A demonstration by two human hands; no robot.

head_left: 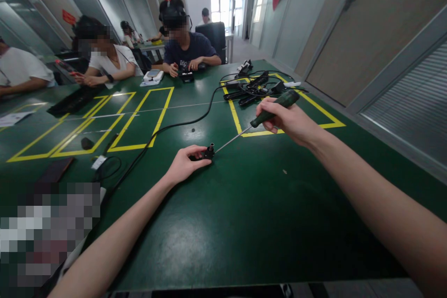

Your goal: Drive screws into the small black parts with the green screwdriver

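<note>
My left hand (186,164) pinches a small black part (208,153) between thumb and fingers, just above or on the green table. A short metal-rimmed tube sticks up from this part; its exact kind I cannot make out. In my right hand (284,118) is a screwdriver (275,108) with a dark green handle, the fingers wrapped round it. Its long thin shaft slants down to the left, and the tip meets or nearly meets the right side of the black part.
A heap of black parts and cables (256,86) lies in a yellow-taped square at the back right. One black cable (171,125) crosses the green table (244,223). Co-workers sit along the far side, one person (188,49) handling a dark device. A blurred-out item lies front left.
</note>
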